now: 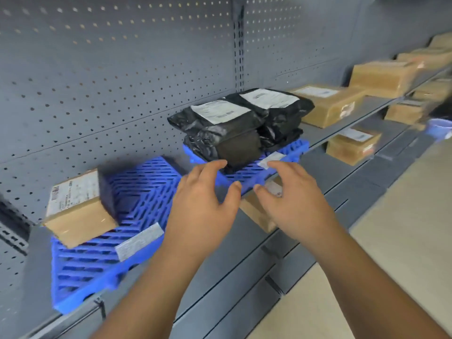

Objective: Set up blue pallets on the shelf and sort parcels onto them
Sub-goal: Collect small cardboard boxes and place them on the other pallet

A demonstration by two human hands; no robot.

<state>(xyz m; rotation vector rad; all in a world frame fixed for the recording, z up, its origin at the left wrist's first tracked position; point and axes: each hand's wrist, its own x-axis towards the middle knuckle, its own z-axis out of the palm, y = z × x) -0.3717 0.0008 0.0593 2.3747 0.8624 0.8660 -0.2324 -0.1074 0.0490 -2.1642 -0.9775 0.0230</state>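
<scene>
Two blue slatted pallets lie on the grey shelf [342,119]. The near pallet [137,192] carries one brown cardboard parcel [80,216] with a white label at its left end. The far pallet [247,172] bears several black plastic-wrapped parcels [234,128] with white labels. My left hand [203,206] and my right hand [291,199] hover side by side in front of the far pallet's near edge, fingers spread and relaxed, holding nothing. Neither hand touches the pallet or the black parcels.
Brown cardboard boxes [327,104] stand further right along the same shelf, more [352,145] on the lower shelf. A grey pegboard wall [117,69] backs the shelving. A blue tub [440,128] sits at the far right; beige floor [403,216] lies to the right.
</scene>
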